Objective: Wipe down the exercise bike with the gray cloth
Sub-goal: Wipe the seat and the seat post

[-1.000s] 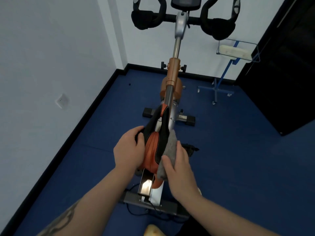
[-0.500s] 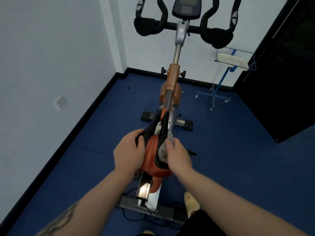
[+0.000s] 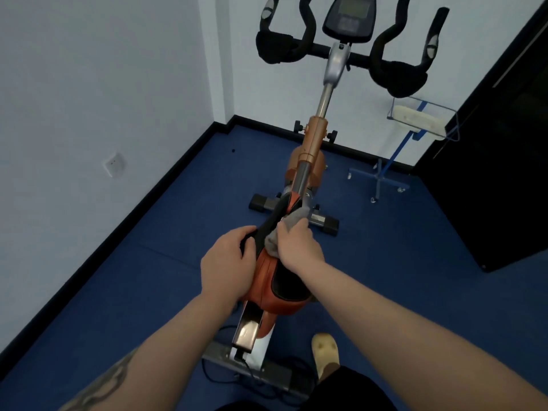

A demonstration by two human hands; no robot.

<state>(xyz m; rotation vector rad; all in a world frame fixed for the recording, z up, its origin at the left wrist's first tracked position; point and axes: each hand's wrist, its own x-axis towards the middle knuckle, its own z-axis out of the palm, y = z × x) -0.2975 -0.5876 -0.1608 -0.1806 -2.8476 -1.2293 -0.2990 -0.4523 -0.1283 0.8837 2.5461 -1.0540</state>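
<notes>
The orange and silver exercise bike (image 3: 311, 149) stood on the blue floor (image 3: 400, 277) in the corner of the room, its black handlebars (image 3: 344, 51) and dark console (image 3: 348, 17) toward the white wall, and it looked heavy and rigid enough to take firm rubbing without shifting on its black-capped stabiliser bar (image 3: 296, 215). Its orange and black padded saddle (image 3: 277, 287) sat nearest the camera and seemed the one part likely to swivel or give a little under pressure, so bracing it from the side made sense. The left hand (image 3: 226, 262) did that, fingers curled round the saddle's left edge. The right hand (image 3: 299, 246) lay on top toward the nose, fingers curled and pinching the bunched gray cloth (image 3: 284, 229) against the saddle. The cloth looked soft, light and limp, best held in a wad under the fingers so that it would not slide off the smooth cover. Compared with the view a second before, the right hand and cloth had travelled forward from the rear right flank of the saddle to its narrow front, leaving the black rear panel uncovered, while the left hand had kept its hold in the same place; the camera had also tilted up, showing more of the handlebars.
</notes>
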